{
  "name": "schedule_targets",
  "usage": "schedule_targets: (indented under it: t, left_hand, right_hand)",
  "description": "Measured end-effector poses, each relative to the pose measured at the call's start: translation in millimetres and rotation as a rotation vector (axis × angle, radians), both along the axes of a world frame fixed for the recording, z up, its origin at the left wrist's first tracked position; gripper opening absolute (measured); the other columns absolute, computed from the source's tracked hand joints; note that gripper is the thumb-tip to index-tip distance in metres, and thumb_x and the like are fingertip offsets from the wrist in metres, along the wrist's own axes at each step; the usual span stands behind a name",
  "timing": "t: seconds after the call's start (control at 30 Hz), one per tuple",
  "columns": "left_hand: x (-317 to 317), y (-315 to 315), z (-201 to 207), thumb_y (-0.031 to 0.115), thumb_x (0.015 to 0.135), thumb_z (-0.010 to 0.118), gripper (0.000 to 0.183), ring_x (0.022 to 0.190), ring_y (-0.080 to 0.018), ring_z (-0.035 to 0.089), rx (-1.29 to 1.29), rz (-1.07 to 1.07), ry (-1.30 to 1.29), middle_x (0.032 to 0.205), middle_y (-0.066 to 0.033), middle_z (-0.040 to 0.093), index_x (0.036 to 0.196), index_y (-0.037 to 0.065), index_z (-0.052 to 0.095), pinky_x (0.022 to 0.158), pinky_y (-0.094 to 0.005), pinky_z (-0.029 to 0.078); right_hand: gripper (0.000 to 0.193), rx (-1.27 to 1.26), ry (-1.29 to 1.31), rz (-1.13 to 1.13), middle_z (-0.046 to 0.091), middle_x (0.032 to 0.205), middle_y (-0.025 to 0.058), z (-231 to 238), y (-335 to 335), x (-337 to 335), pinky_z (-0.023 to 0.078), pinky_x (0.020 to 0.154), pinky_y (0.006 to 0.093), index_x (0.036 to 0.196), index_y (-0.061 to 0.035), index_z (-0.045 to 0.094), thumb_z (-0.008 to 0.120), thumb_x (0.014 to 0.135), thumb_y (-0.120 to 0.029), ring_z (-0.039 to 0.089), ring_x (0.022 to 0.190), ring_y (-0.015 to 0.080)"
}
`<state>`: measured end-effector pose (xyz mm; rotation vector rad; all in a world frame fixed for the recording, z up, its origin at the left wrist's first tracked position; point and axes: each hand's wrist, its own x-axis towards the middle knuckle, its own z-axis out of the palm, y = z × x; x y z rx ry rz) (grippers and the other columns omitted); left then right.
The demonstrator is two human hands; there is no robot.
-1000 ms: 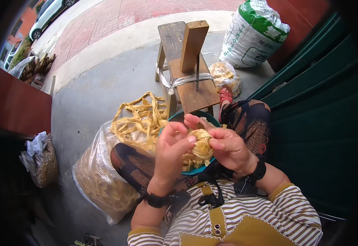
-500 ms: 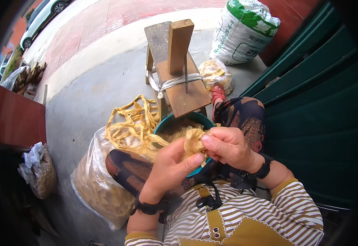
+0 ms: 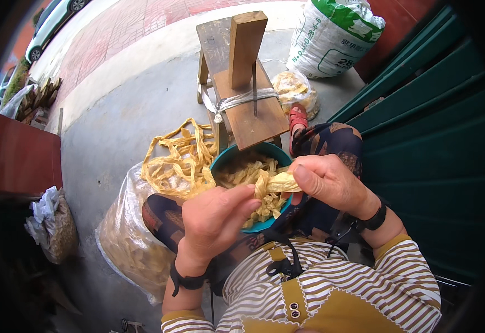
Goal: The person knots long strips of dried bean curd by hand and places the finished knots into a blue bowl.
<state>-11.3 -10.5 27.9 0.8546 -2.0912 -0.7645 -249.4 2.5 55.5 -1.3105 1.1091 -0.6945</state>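
Between my hands a wrinkled yellow strip (image 3: 278,184) is looped into a knot-like twist. My right hand (image 3: 331,183) pinches its right end between thumb and fingers. Closed at the twist's left side, my left hand (image 3: 216,219) grips the strip there. Below both hands stands a teal basin (image 3: 224,157) with many short yellow twisted pieces (image 3: 265,211) in it. To the left, long loose yellow strips (image 3: 184,152) lie in a heap on top of a large clear plastic bag (image 3: 137,238), which is full of similar-coloured material.
A wooden bench (image 3: 215,36) with an upright block (image 3: 246,50) and a metal rod (image 3: 255,91) stands ahead. Right of it are a small clear bag (image 3: 295,89) and a white-green sack (image 3: 331,41). Green panels (image 3: 431,144) line the right; another bag (image 3: 53,227) sits far left.
My hands have moved apart, the left one leftward and the right one rightward. The bunched strip between them is now drawn out into a tighter twist.
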Motion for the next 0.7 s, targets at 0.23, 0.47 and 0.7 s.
schedule_targets:
  t: [0.23, 0.47, 0.7]
  left_hand:
    - [8, -3, 0, 0.003, 0.077, 0.072, 0.023, 0.069, -0.0194, 0.061, 0.344, 0.02, 0.047, 0.077, -0.0107, 0.065, 0.098, -0.001, 0.065, 0.06, -0.0263, 0.048]
    - [-2, -2, 11, -0.001, 0.072, 0.07, 0.026, 0.066, -0.0213, 0.062, -0.265, -0.098, -0.022, 0.08, -0.0088, 0.065, 0.098, 0.004, 0.066, 0.058, -0.028, 0.048]
    - [5, 8, 24, 0.003, 0.066, 0.07, 0.033, 0.058, -0.0173, 0.059, -0.386, -0.278, -0.048, 0.081, -0.0072, 0.063, 0.099, 0.001, 0.065, 0.047, -0.0261, 0.046]
  right_hand:
    - [0.037, -0.143, -0.024, 0.171, 0.063, 0.078, 0.0066, -21, 7, -7, 0.048, 0.064, 0.0255, 0.089, 0.0021, 0.063, 0.047, 0.098, -0.03, 0.062, 0.066, 0.0132]
    - [0.065, 0.755, -0.561, 0.366, 0.065, 0.089, 0.0263, -22, -15, 3, 0.055, 0.072, 0.0341, 0.11, 0.0095, 0.057, 0.022, 0.1, -0.045, 0.068, 0.074, 0.0329]
    - [0.037, 0.981, -0.692, 0.662, 0.052, 0.062, 0.0061, -11, -4, 13, 0.053, 0.066, 0.0266, 0.105, 0.0088, 0.052, 0.035, 0.1, -0.024, 0.051, 0.046, 0.0115]
